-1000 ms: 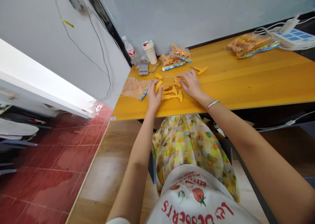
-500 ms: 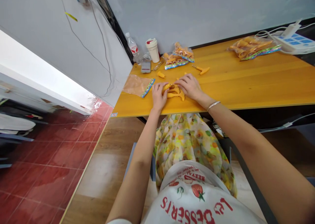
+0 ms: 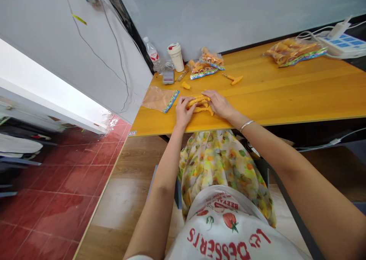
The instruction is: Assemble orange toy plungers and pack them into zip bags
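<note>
My left hand (image 3: 183, 112) grips the left end of an orange plastic rod-shaped piece (image 3: 198, 101) that lies across the yellow wooden table (image 3: 257, 96). My right hand (image 3: 217, 104) lies flat just to the right, with its fingertips at the piece's other end. Under the rod, partly hidden, is an orange T-shaped plastic piece (image 3: 204, 109). A loose orange piece (image 3: 186, 85) lies above my left hand, and another T-shaped piece (image 3: 234, 79) lies farther off, beyond my right hand.
Two filled plastic bags of orange pieces (image 3: 201, 70) stand at the table's back, with a larger bag (image 3: 294, 52) at the right. A flattened clear bag (image 3: 159, 99), water bottle (image 3: 151, 52), white cup (image 3: 175, 57) and power strip (image 3: 343, 44) are nearby. The table's front edge lies just below my hands.
My hands have closed in on the orange pieces, which now lie in a tighter bundle. The rod-shaped piece now lies across the top, and the view has shifted slightly.
</note>
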Action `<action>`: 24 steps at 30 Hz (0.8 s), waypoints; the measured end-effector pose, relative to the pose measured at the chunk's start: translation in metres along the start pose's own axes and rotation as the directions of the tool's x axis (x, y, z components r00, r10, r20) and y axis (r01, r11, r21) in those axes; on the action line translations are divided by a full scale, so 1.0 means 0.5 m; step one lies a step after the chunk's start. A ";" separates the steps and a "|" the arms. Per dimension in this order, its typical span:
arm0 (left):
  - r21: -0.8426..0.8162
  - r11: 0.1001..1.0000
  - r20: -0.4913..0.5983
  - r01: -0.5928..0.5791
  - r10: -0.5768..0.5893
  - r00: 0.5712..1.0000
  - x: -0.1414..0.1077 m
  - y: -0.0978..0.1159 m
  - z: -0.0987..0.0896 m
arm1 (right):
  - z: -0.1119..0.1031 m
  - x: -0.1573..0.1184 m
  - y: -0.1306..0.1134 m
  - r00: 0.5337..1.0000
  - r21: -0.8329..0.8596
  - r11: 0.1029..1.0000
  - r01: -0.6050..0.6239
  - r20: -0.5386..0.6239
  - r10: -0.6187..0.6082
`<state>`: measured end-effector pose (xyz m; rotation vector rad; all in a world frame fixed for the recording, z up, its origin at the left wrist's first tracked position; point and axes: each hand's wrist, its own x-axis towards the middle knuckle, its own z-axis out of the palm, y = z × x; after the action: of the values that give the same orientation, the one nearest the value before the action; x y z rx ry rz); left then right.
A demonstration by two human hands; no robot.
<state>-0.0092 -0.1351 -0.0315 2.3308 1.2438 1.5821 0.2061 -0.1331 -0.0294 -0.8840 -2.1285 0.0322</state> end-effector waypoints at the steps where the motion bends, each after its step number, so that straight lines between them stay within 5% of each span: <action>1: -0.001 1.000 0.004 0.000 0.000 1.000 0.000 -0.001 0.000 | 0.001 -0.001 0.000 1.000 0.011 1.000 -0.024 0.002 0.024; 13: 0.010 1.000 0.072 -0.014 0.013 0.997 0.001 0.001 0.004 | -0.023 -0.006 -0.023 0.950 -0.016 0.950 -0.313 -0.012 0.313; 17: 0.005 1.000 -0.001 0.005 -0.005 1.000 0.002 -0.004 0.003 | -0.022 -0.005 -0.012 0.978 -0.076 0.976 -0.206 -0.033 0.204; 24: 0.000 1.000 0.041 0.003 -0.003 0.999 0.000 0.000 -0.001 | -0.014 -0.002 0.012 0.992 -0.240 0.963 -0.124 -0.010 0.125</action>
<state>-0.0097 -0.1353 -0.0311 2.3476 1.2387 1.5251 0.2150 -0.1312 -0.0270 -1.1601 -2.1075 -0.1630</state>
